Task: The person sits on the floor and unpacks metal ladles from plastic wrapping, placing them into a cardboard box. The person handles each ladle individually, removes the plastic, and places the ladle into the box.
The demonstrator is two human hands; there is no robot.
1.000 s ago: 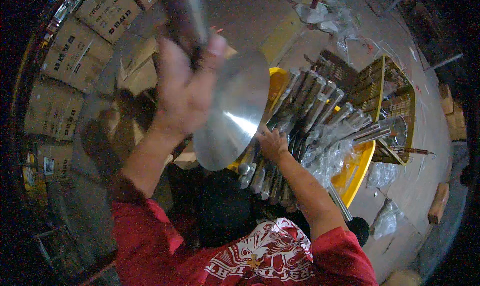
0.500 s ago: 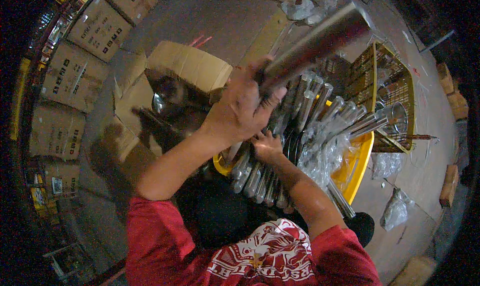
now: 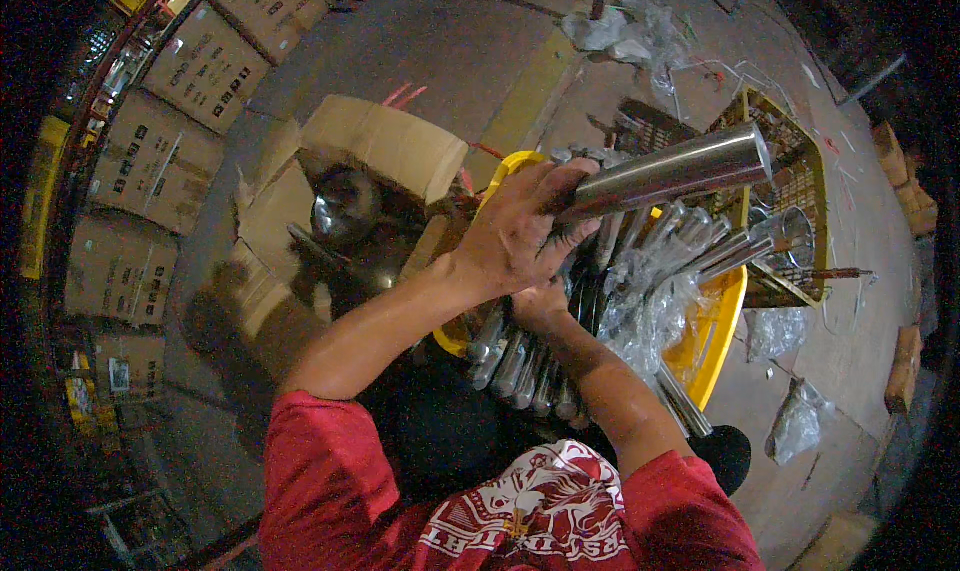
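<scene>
My left hand (image 3: 505, 226) is closed round one end of a shiny metal tube (image 3: 675, 174). The tube slants up to the right above a yellow tub (image 3: 732, 311) full of similar tubes. Just below it, my right hand (image 3: 540, 303) is close to the tubes in the tub. The left hand covers its fingers, so what it touches is hidden. Several more metal tubes (image 3: 520, 371) lie side by side at the near side of the tub. Crumpled clear plastic wrap (image 3: 640, 316) covers part of the bundle.
Left of the tub, an opened cardboard box (image 3: 385, 143) holds round metal parts (image 3: 345, 211). Stacked cartons (image 3: 125, 271) line the far left. A yellow wire basket (image 3: 822, 206) stands at the right, with plastic bags (image 3: 797, 421) on the floor nearby.
The tube in my left hand has swung down to a flatter slant, and that hand has shifted slightly right. My right hand's fingers, partly visible before, are now covered.
</scene>
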